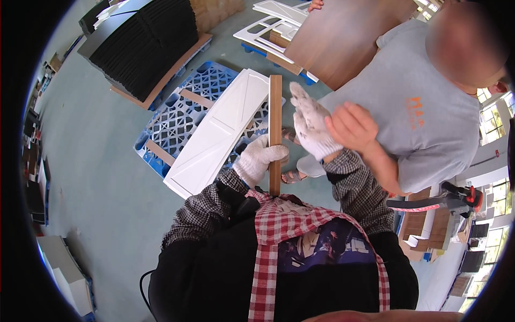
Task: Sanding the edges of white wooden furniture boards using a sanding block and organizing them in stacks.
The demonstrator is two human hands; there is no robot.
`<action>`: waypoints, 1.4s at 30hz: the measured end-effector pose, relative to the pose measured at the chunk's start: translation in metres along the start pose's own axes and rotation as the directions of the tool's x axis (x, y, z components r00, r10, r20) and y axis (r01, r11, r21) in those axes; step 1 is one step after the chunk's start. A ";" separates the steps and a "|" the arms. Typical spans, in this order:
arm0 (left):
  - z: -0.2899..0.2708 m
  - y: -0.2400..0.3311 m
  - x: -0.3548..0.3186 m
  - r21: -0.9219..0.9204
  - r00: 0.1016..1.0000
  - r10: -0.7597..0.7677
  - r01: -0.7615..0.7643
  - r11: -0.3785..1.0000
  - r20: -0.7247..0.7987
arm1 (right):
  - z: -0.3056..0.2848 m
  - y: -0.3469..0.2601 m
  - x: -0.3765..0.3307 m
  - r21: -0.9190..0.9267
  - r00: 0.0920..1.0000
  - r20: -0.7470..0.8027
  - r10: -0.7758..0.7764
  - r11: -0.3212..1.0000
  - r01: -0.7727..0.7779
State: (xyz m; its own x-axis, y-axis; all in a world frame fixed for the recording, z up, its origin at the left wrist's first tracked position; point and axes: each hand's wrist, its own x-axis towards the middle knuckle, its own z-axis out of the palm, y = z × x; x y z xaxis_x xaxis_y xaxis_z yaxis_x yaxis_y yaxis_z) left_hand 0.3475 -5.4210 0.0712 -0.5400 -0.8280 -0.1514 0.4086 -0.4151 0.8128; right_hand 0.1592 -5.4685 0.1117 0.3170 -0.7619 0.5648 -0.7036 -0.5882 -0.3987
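My left hand [259,159], in a white knit glove, is clenched around a narrow brown wooden strip [275,107] near its lower end; the strip stands upright in front of my chest, its top reaching over the white panel. My right hand [314,126], also gloved, is released, fingers flat and spread, just beside the strip on its right and not touching it. A co-worker's bare hand [351,124] rests against the back of my right hand. Left of the strip, a long white moulded panel [220,131] lies slantwise on a blue plastic pallet [182,102]. Farther left, a stack of black sheets [147,45] sits on the grey-green floor [96,177].
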 end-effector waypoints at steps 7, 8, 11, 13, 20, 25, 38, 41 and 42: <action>0.008 0.000 -0.012 0.006 0.997 -0.069 0.069 0.998 0.035 | -0.024 -0.007 0.057 -0.358 0.869 0.480 0.118 0.931 0.071; 0.012 0.002 -0.015 -0.008 0.996 -0.078 0.079 0.997 0.044 | -0.026 -0.008 0.054 -0.410 0.874 0.474 0.105 0.905 0.113; 0.001 -0.005 -0.008 -0.017 0.990 -0.100 0.102 0.995 0.095 | -0.032 -0.019 0.056 -0.482 0.859 0.500 0.114 0.860 0.166; -0.004 -0.007 -0.008 -0.011 0.982 -0.127 0.130 0.991 0.141 | -0.032 -0.021 0.050 -0.505 0.836 0.527 0.151 0.847 0.165; 0.008 0.001 -0.012 -0.104 0.994 -0.084 0.090 0.990 0.064 | -0.016 -0.016 0.013 -0.351 0.855 0.518 -0.033 0.903 0.249; 0.004 0.002 -0.008 -0.108 0.989 -0.087 0.100 0.989 0.124 | -0.007 -0.010 -0.003 0.012 0.878 0.446 -0.171 0.983 0.185; 0.006 0.012 -0.015 -0.022 0.990 -0.132 0.133 0.991 0.049 | -0.027 0.034 -0.024 0.315 0.984 0.171 -0.054 0.949 -0.003; -0.011 0.000 -0.008 -0.021 0.989 -0.112 0.115 0.993 0.094 | -0.037 0.029 -0.057 0.324 0.984 0.165 -0.063 0.946 0.006; -0.016 -0.005 -0.003 -0.025 0.980 -0.096 0.102 0.994 0.171 | -0.034 0.019 -0.071 0.320 0.986 0.159 -0.060 0.947 0.006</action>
State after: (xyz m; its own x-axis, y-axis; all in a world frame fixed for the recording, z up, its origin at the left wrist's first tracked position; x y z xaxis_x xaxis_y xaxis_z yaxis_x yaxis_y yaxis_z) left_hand 0.3591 -5.4230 0.0584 -0.6950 -0.7071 -0.1305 0.3698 -0.5071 0.7785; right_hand 0.1019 -5.4160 0.0883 0.4553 -0.7589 0.4656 -0.4614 -0.6483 -0.6056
